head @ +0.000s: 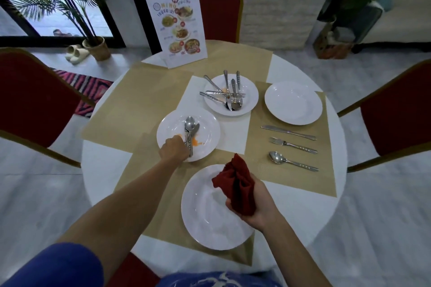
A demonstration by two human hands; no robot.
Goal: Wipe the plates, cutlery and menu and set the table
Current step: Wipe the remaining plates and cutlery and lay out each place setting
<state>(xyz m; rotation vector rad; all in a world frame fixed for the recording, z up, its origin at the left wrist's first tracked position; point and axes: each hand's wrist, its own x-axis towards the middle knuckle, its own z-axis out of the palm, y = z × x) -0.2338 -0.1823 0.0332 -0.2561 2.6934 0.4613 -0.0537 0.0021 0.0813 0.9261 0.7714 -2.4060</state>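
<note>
My left hand [174,148] grips the handles of a cutlery bundle [190,128], a spoon and knife among it, lying on a white plate with orange stains [207,121]. My right hand [254,202] holds a bunched dark red cloth [238,182] over the right side of a clean white plate [205,212] nearest me. A third plate [249,86] at the table's middle carries several pieces of cutlery [229,94]. At the right, a clean plate [293,103] sits on a beige placemat with a knife [288,132], fork [293,145] and spoon [292,161] laid below it. The menu [178,27] stands upright at the far edge.
The round white table [98,158] carries beige placemats [130,100]. Red chairs stand at the left [35,100], far side [219,7] and right [396,112]. A potted palm [95,46] and slippers sit on the floor at far left.
</note>
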